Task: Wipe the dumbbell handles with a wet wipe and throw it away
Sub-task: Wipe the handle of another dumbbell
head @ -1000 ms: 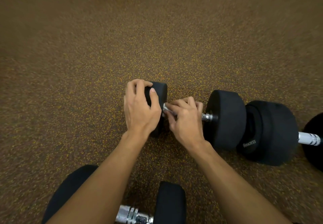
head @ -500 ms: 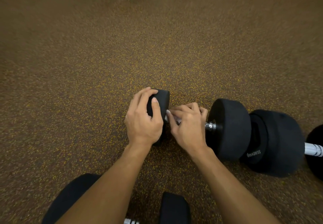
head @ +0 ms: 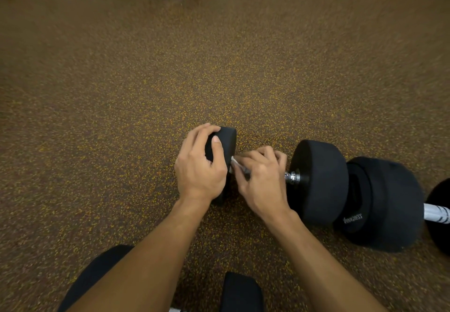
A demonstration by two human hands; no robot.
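Dumbbell (head: 319,180) lies left-to-right across the floor (head: 146,92), left hand (head: 198,168) clamped over its left end, right hand (head: 263,180) curled round the handle (head: 292,177), pinching the wipe (head: 235,162).

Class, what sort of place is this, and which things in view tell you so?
Probably a gym: speckled brown-and-yellow rubber flooring, and several black round-ended dumbbells with metal handles lying on it.
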